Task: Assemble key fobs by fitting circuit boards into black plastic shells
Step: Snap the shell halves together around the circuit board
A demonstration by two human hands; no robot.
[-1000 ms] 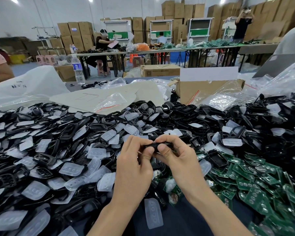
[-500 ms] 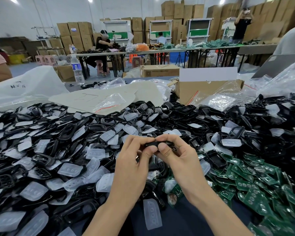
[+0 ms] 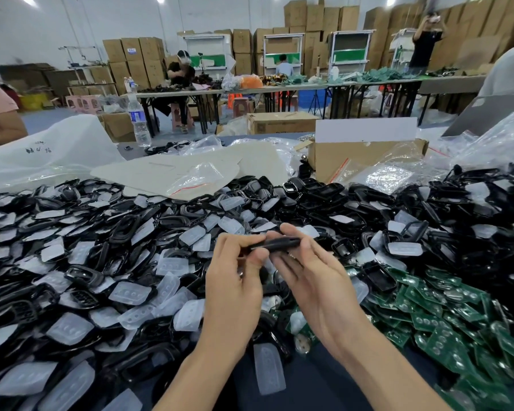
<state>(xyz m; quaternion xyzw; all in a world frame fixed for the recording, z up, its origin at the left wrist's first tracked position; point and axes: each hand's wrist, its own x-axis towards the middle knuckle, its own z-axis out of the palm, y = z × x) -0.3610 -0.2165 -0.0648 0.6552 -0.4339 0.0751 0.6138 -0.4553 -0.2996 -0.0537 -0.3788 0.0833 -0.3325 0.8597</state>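
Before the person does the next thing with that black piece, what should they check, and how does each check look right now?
1. Black shell held off the pile: ok, pinched at its two ends between the left hand and the right hand.
2. Shell seen edge-on, halves closed flush: cannot tell, fingers cover the ends.
3. Circuit board seated inside: cannot tell, the inside is hidden.
4. More green circuit boards within reach: ok, heaped at the right.
5. More empty black shells to hand: ok, piled ahead.
6. Clear button pads available: ok, scattered through the left pile.
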